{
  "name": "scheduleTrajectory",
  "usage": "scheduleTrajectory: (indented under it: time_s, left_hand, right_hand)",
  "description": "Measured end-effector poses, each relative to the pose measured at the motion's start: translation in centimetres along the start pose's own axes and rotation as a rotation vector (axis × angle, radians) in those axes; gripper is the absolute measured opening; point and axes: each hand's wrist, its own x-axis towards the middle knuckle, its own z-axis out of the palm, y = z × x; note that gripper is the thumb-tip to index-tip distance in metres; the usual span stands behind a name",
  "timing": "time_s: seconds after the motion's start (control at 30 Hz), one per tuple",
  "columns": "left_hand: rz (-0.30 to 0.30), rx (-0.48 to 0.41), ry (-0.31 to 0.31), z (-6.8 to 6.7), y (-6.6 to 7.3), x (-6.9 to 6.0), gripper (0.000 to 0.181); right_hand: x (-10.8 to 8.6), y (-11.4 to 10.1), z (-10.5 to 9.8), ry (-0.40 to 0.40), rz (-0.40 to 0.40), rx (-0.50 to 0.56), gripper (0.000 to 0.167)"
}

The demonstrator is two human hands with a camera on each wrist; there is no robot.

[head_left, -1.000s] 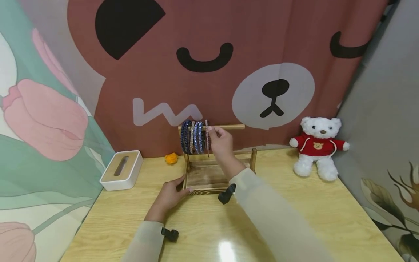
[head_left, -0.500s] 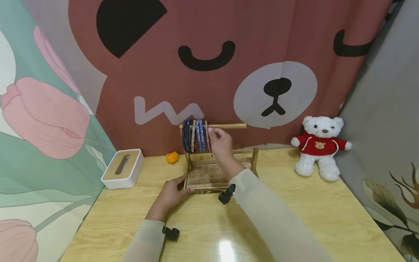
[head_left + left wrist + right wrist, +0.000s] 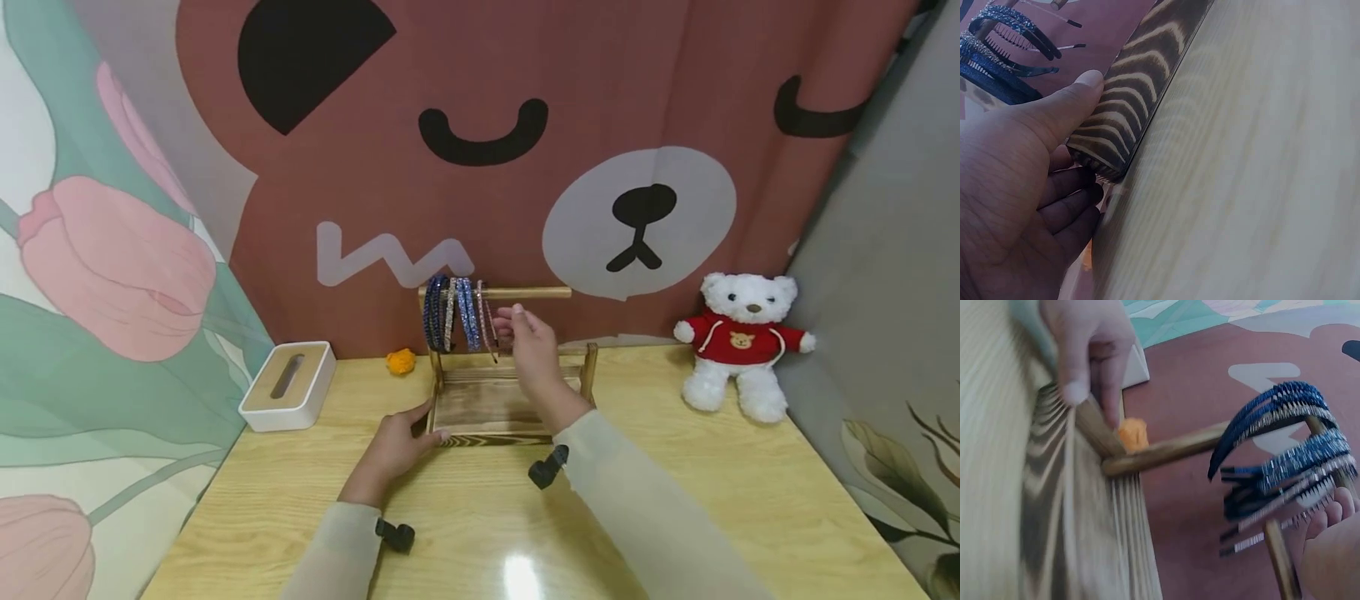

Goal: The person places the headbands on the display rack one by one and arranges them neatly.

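A wooden stand (image 3: 495,439) with a raised rod (image 3: 536,292) stands on the table. Several glittery headbands hang at the rod's left part: navy ones (image 3: 432,315), a silver one (image 3: 450,310), blue ones (image 3: 467,313) and pink ones (image 3: 485,318). My left hand (image 3: 397,446) grips the stand's front left corner; in the left wrist view the thumb lies on its striped front board (image 3: 1129,94), fingers round the end. Just right of the pink headbands, my right hand (image 3: 536,354) has its fingers loosely bent and holds nothing. Whether its fingertips touch a headband, I cannot tell.
A white tissue box (image 3: 288,387) with a wooden lid sits at the back left, an orange crumpled item (image 3: 401,361) beside it. A white teddy bear (image 3: 746,342) in a red sweater sits at the back right. A bear-print curtain (image 3: 480,208) hangs behind the stand.
My right hand has let go of the pink headband and moved slightly right and down. The headband stays hanging on the rod. My left hand keeps its grip on the stand.
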Motion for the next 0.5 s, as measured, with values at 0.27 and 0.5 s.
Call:
scheduleTrajectory:
  time_s: [0.27,0.5]
  left_hand:
    - [0.004,0.004,0.003,0.0,-0.1,0.3,0.076]
    - [0.001,0.024,0.001,-0.8,-0.1,0.2,0.077]
  right_hand:
    - [-4.3,1.6,-8.1,-0.039,-0.236,-0.342,0.039]
    - [-6.5,4.7,-14.8,0.048,-0.545,-0.728,0.018]
